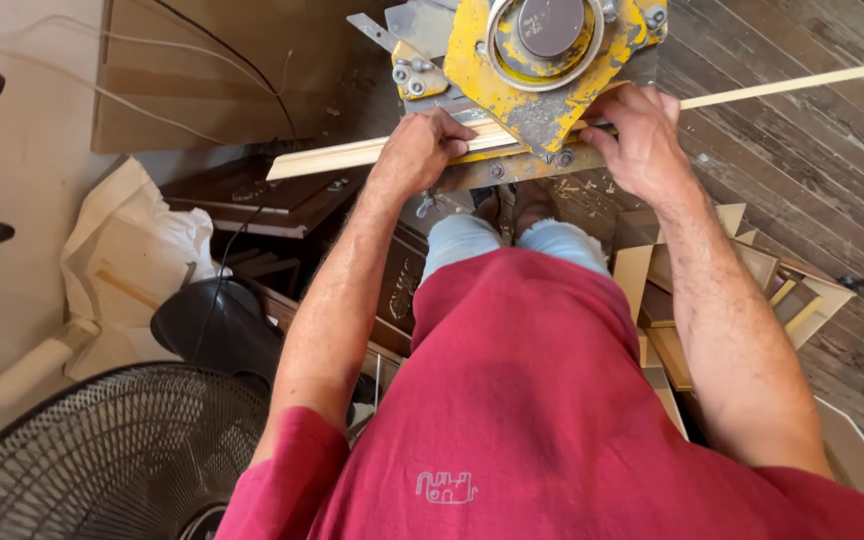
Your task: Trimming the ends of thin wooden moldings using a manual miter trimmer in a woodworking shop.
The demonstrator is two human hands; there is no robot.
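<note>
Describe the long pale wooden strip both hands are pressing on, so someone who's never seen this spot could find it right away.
Start at the yellow, paint-chipped machine at the top of the view. The wooden strip runs across its base, held down by the left hand and the right hand. Unlike the short frame pieces piled on the floor, it is one long, thin, pale length reaching past the machine on both sides.

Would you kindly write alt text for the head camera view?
Seen from above, a person's left hand and right hand press a long pale wood strip against a worn yellow cutting machine. A fan stands lower left.
</note>
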